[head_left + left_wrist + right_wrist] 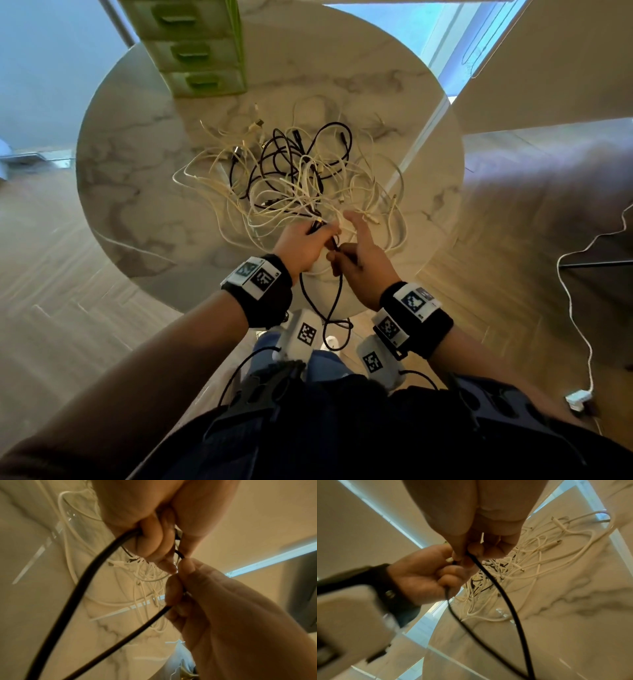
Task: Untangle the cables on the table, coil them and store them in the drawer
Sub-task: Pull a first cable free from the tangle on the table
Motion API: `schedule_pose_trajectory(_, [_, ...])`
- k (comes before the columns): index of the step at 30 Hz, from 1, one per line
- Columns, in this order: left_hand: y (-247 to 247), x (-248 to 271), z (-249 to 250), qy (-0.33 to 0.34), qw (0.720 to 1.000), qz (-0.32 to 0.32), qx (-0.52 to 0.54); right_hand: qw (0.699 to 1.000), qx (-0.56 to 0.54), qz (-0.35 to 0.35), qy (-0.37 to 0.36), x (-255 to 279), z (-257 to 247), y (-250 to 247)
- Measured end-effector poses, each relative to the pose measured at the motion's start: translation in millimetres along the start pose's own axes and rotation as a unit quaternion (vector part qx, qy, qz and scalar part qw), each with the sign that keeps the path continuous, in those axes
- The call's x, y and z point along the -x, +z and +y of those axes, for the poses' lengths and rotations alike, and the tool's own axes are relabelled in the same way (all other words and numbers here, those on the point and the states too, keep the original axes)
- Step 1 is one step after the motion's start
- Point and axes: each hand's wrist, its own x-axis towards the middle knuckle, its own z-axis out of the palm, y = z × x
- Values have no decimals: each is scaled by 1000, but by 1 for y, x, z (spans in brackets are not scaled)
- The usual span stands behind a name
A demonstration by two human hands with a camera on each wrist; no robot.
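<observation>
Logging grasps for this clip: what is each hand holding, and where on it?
Both grip one black cable: left hand near its plug end, right hand just along it.

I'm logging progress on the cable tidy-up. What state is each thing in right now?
Black cable: held by both hands, its loop hanging below the table edge.
Left hand: grips the black cable.
Right hand: pinches the black cable.
Cable pile: white and black cables tangled on the marble table.
Green drawer unit: all visible drawers closed.
</observation>
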Motion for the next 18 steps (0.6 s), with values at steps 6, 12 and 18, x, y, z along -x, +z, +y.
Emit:
schedule_pose_trajectory(6, [-25,-21,14,-24,980,14,199,995,39,-86,35,35,17,1])
schedule_pose_trajectory(12, [-21,-11,-3,39,997,-6,64,973,164,-109,122,22,33,-8])
schedule_pose_trajectory(18, [-9,-9,-14,-40,992,36,118,994,-22,-9,108,-16,-16,3])
